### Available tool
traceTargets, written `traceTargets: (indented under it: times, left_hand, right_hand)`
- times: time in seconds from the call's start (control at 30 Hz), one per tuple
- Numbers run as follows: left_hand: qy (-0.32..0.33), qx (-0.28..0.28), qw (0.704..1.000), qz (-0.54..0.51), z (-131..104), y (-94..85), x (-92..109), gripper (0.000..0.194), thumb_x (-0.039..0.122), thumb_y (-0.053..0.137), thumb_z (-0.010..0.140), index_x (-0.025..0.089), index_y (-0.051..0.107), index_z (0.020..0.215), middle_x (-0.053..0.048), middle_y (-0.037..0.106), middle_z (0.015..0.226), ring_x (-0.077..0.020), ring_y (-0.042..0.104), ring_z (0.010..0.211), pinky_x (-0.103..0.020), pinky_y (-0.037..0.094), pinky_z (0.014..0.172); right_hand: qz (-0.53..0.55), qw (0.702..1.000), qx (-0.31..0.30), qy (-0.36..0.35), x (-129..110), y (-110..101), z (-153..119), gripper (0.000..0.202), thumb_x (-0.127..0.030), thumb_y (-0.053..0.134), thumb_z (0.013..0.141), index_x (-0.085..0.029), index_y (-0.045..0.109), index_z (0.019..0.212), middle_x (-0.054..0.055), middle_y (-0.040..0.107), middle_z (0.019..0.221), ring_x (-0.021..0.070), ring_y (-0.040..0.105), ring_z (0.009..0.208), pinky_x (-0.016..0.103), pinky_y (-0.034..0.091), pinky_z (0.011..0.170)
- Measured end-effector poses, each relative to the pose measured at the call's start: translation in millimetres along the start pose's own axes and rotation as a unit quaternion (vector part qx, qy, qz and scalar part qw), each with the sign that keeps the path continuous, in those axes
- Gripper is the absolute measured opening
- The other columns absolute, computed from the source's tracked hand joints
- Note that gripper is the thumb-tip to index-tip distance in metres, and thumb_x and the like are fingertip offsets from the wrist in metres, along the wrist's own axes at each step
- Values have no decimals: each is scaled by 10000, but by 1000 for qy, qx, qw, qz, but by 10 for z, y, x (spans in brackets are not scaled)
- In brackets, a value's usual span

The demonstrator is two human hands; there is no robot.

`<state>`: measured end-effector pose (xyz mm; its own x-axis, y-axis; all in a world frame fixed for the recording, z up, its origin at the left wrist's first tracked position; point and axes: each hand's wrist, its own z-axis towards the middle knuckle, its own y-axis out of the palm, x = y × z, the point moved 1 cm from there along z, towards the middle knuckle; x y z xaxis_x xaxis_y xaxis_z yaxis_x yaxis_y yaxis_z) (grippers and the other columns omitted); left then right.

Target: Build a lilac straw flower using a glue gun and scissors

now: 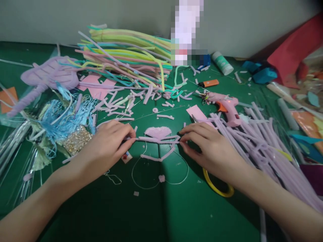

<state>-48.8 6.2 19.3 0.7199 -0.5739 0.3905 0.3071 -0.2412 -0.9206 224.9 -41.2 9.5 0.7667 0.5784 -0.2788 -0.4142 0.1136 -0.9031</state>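
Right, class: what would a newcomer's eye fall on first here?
Probably the bright bundle of multicoloured stems across the back of the green table. Next, the left hand and right hand pinching a bent lilac stem between them in the middle. Then the pink glue gun, lying beyond the right hand.

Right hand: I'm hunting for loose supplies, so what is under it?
Part of a yellow ring peeks out from under the right hand; the rest, and the green table directly beneath, are covered.
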Motion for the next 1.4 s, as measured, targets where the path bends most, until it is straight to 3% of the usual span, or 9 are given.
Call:
traceTargets:
  times: [0.23, 0.4, 0.57, 0.7, 0.93, 1.1, 1.27, 1.4]
  left_hand:
    - [12, -1, 1000, -8, 18, 66, 15, 209, 324, 449, 996, 215, 626, 1006, -57, 680, 947, -249, 565, 939, -376, 418, 795]
    - [18, 23, 1000, 5, 54, 93, 27, 208, 313, 462, 990, 184, 625, 1009, -73, 672, 951, -252, 561, 976, -382, 436, 836]
    - [-20, 59, 998, -28, 47, 105, 37, 205, 386, 554, 946, 199, 637, 966, -56, 637, 867, -218, 590, 854, -294, 464, 662]
    - [-24, 74, 995, -63, 34, 132, 29, 197, 392, 566, 938, 213, 638, 898, -40, 629, 827, -196, 595, 817, -258, 453, 602]
    - [-9, 84, 995, -54, 57, 154, 46, 172, 337, 547, 950, 215, 649, 882, -32, 646, 806, -223, 587, 895, -313, 471, 718]
    - [-10, 96, 995, -26, 58, 184, 40, 170, 308, 539, 947, 200, 642, 865, -43, 639, 807, -228, 578, 893, -343, 467, 756]
    - [9, 83, 996, -12, 21, 196, 33, 212, 283, 536, 897, 168, 632, 1047, -98, 647, 1048, -277, 541, 1069, -454, 433, 944]
    - [19, 89, 995, -37, 18, 172, 89, 233, 312, 537, 911, 160, 636, 1056, -106, 654, 1092, -280, 545, 1106, -464, 406, 985]
  right_hand:
    - [-56, 998, 1, -7, -37, -4, 24, 70, -171, 573, 911, -153, 624, 956, 142, 710, 984, 283, 653, 953, 439, 544, 825]
    - [-15, 999, -8, 31, -70, 18, 35, 309, -253, 600, 912, -132, 546, 1191, 144, 704, 1042, 286, 654, 983, 426, 548, 819]
    - [23, 999, -15, 22, -109, 52, 87, 195, -198, 585, 920, -180, 603, 1114, 93, 715, 950, 250, 641, 899, 395, 542, 781]
    - [33, 999, -22, 25, -198, 76, 193, 158, -203, 579, 926, -169, 635, 1069, 106, 705, 997, 253, 601, 954, 401, 528, 812]
    - [30, 998, -53, 26, -237, 212, 384, 304, -242, 631, 889, -120, 606, 1167, 168, 650, 1178, 312, 553, 1129, 479, 504, 933]
    - [79, 994, -67, 40, -214, 277, 423, 294, -199, 603, 902, -142, 579, 1189, 132, 675, 1136, 284, 584, 1096, 466, 518, 923]
    - [140, 987, -72, 41, -142, 125, 394, 358, -192, 605, 896, -171, 556, 1250, 110, 654, 1235, 248, 581, 1180, 428, 514, 971]
    - [142, 986, -52, 71, -24, -63, 282, 174, -174, 556, 915, -187, 658, 1056, 92, 688, 1097, 202, 648, 1030, 369, 534, 909]
